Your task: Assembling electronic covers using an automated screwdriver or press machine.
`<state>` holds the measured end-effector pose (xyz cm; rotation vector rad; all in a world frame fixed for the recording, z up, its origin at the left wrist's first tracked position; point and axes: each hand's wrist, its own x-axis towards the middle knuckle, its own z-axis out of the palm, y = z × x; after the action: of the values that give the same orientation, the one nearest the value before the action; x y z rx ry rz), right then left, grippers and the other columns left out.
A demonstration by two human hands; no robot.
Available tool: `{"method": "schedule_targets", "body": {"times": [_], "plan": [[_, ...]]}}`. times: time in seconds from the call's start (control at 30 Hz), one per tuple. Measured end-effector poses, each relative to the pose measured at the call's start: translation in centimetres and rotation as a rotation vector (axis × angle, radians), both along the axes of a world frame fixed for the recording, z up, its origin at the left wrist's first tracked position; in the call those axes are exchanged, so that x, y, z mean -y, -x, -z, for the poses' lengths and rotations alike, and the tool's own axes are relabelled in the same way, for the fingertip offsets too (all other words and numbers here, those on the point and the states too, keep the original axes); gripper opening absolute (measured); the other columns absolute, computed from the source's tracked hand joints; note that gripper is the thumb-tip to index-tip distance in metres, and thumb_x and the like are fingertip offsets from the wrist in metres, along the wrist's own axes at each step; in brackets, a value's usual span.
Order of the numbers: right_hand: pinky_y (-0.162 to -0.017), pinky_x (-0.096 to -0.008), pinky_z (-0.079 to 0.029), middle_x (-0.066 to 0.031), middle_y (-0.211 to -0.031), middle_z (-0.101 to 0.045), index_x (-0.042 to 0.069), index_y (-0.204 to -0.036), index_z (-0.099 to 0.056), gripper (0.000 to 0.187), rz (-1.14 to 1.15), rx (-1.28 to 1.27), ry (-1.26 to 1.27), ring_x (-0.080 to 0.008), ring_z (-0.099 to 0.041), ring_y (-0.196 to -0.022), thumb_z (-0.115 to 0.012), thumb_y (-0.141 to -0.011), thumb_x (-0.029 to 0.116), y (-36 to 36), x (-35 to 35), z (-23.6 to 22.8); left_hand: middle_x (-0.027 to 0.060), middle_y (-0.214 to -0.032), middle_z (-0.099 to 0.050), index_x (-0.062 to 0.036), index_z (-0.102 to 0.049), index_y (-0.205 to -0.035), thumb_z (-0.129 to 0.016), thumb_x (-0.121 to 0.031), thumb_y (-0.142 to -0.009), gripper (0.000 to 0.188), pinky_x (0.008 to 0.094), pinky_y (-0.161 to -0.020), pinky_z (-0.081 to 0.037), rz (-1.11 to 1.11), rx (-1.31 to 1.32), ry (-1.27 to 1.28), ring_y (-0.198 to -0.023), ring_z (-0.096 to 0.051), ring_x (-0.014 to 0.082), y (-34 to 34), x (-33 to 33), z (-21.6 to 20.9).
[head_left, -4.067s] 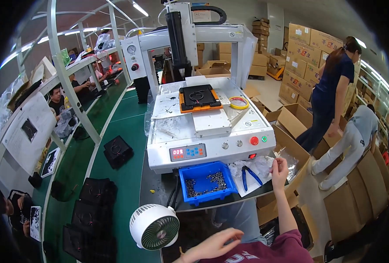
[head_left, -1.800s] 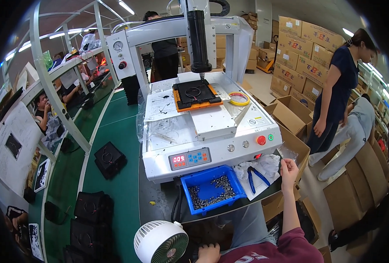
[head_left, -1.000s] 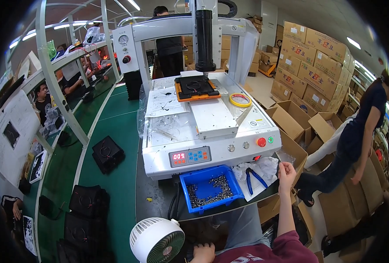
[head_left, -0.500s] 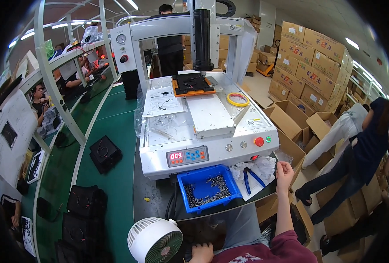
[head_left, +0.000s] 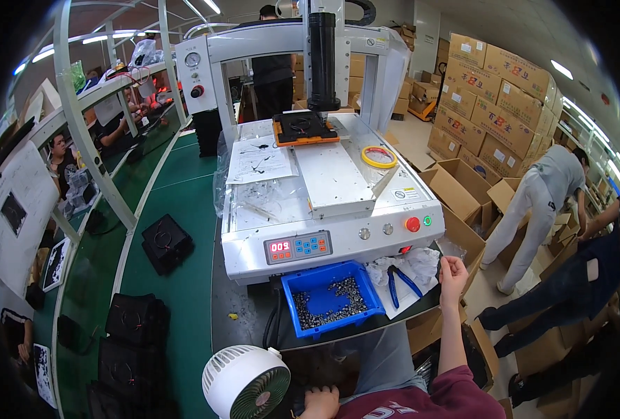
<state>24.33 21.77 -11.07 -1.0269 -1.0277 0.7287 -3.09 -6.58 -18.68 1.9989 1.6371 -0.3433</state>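
Note:
My right hand (head_left: 453, 279) is raised at the table's right front corner, beside the white machine (head_left: 331, 241). Its fingers are curled in a pinch, and whatever may be between them is hidden. Low by my lap, next to a white fan (head_left: 247, 384), rests my left hand (head_left: 322, 402) with bent fingers; its underside is out of sight. On the machine, an orange fixture (head_left: 310, 142) carries a black panel (head_left: 304, 128) with a thin wire, below a black cylindrical head (head_left: 322, 63). Blue-handled nippers (head_left: 405, 283) lie on white paper nearest my right hand.
A blue tray (head_left: 324, 269) of small metal parts stands before the machine. Yellow tape (head_left: 379, 158) and a printed sheet (head_left: 261, 160) lie on its bed. Black panels (head_left: 166, 243) sit on the green bench (head_left: 184, 188) to the left. Cartons (head_left: 495, 105) and people (head_left: 540, 195) are at right.
My two hands keep their places. The orange fixture with the black panel has shifted very slightly back and left. At right, a person in light clothes has bent forward and the one in dark clothes has moved.

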Motion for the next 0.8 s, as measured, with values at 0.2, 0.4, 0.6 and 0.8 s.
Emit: {"method": "schedule_targets", "body": {"times": [0.2, 0.4, 0.6, 0.8], "plan": [[-0.043, -0.0163, -0.030, 0.0039, -0.065, -0.054, 0.002, -0.087, -0.059, 0.007, 0.002, -0.001, 0.000, -0.0007, -0.042, -0.050, -0.063, -0.089, 0.008, 0.08, 0.01, -0.05, 0.0166, -0.110, -0.062, -0.0086, -0.052, -0.128, -0.060, -0.040, -0.084, 0.055, 0.0503, -0.084, -0.047, -0.001, -0.004, 0.019, -0.104, -0.058, 0.0372, -0.01, -0.04, 0.19], [-0.043, -0.0162, -0.030, 0.0038, -0.065, -0.054, 0.003, -0.086, -0.059, 0.008, 0.002, 0.001, -0.002, -0.0007, -0.042, -0.050, -0.063, -0.090, 0.009, -0.03, -0.09, 0.13, 0.0163, -0.110, -0.062, -0.0086, -0.052, -0.128, -0.060, -0.040, -0.084, 0.055, 0.0498, -0.082, -0.048, 0.004, -0.011, 0.007, -0.103, -0.059, 0.0373, -0.04, 0.01, 0.05], [-0.043, -0.0162, -0.029, 0.0039, -0.065, -0.054, 0.003, -0.086, -0.059, 0.008, -0.001, 0.004, -0.007, -0.0005, -0.042, -0.050, -0.063, -0.090, 0.009, -0.19, -0.24, 0.35, 0.0155, -0.108, -0.063, -0.0082, -0.052, -0.127, -0.060, -0.040, -0.084, 0.054, 0.0490, -0.080, -0.048, 0.012, -0.006, -0.010, -0.100, -0.060, 0.0364, 0.02, 0.04, 0.14], [-0.043, -0.0162, -0.029, 0.0038, -0.065, -0.055, 0.002, -0.086, -0.059, 0.008, 0.007, 0.004, -0.002, -0.0004, -0.042, -0.050, -0.063, -0.090, 0.009, -0.07, -0.15, 0.29, 0.0156, -0.108, -0.063, -0.0080, -0.053, -0.126, -0.060, -0.040, -0.084, 0.053, 0.0489, -0.079, -0.048, 0.012, -0.019, -0.017, -0.100, -0.060, 0.0360, -0.07, 0.08, 0.10]]}}
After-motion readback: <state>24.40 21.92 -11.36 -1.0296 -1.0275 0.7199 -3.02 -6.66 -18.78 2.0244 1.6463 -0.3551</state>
